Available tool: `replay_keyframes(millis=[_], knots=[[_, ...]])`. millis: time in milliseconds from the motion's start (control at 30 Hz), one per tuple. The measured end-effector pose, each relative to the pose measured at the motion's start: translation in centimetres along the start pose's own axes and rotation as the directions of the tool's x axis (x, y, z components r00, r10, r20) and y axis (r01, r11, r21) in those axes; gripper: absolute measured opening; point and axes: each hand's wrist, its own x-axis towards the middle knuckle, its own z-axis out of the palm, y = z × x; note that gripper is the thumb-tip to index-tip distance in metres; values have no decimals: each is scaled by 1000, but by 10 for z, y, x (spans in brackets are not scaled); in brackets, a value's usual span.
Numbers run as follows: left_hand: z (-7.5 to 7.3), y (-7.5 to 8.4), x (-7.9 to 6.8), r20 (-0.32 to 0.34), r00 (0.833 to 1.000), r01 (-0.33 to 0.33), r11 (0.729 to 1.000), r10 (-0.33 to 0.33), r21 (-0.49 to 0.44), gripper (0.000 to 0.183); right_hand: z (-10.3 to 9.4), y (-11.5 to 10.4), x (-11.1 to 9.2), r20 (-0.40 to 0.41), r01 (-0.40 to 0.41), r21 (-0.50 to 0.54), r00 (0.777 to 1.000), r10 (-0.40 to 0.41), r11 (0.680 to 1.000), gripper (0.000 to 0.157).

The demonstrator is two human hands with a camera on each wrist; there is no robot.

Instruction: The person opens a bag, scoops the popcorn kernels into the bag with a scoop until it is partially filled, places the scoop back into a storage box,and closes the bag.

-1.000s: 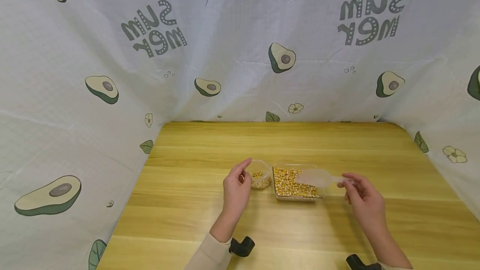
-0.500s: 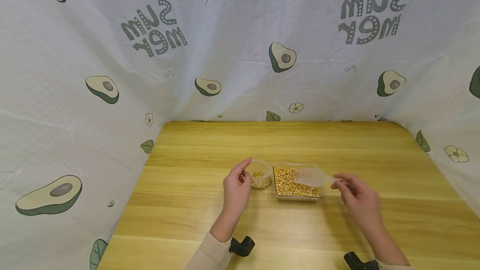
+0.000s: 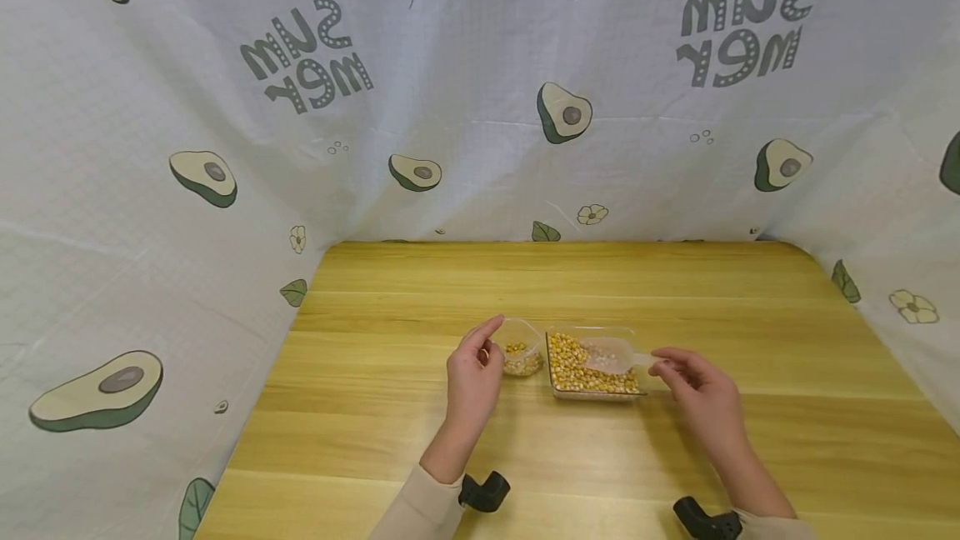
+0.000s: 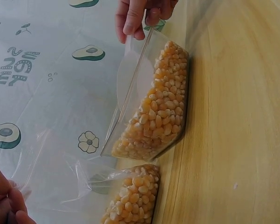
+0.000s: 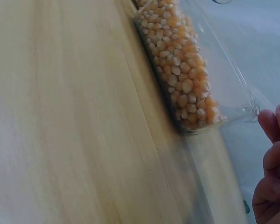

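My left hand pinches the top of a clear plastic bag, as the left wrist view shows; corn kernels fill the bag's bottom. Right beside the bag stands a clear rectangular container holding many more yellow kernels. My right hand grips the thin handle of a translucent white scoop between thumb and fingers. The scoop's bowl lies over the kernels inside the container's outline; how deep its edge sits is hidden. In the right wrist view, the fingers are near the container's upper rim.
The wooden tabletop stretches out on both sides of the container. A white curtain printed with avocados hangs behind the table and along its sides. A black wrist mount sits on the left forearm, another on the right.
My right hand has moved left and carried the scoop further over the container, its bowl now lower and more level among the kernels. The left hand and the bag have stayed put.
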Motion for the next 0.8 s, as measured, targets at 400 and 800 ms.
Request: replay_keyframes(millis=[400,800], knots=[[0,0,0,1,1000,6,1000,-6,-4,40,3,8,4,78,-164,106,985,157,981,35],[2,-3,1,4,1000,14,1000,-14,-17,41,8,11,4,138,-150,313,984,112,938,25]])
